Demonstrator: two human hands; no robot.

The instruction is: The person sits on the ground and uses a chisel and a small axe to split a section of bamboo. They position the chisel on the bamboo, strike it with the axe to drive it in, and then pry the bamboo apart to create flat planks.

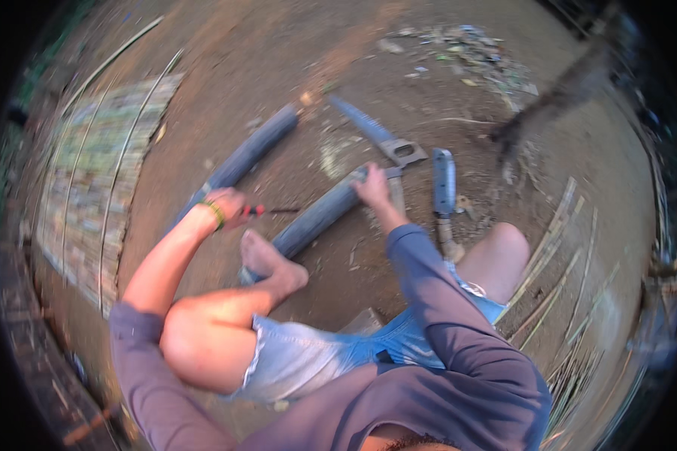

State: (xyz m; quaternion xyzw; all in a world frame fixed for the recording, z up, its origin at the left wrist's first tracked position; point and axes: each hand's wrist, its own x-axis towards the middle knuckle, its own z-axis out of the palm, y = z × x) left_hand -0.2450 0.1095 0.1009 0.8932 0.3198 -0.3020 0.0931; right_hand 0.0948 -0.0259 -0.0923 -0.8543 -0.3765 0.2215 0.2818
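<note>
My left hand is closed round the red and black handle of a screwdriver. Its thin dark shaft points right, toward a grey log on the ground. Over the log's far end my right hand is closed, gripping it. My bare foot presses against the log's near end. Beside my right hand lies what looks like a hammer, partly hidden, with a pale handle. A handsaw lies just beyond. To its right is a broad-bladed knife with a wooden handle.
A second grey log lies behind my left hand. At the left is a slatted mat with long thin poles on it. Litter is scattered at the far right, near a tree trunk. Thin sticks lie right of my knee.
</note>
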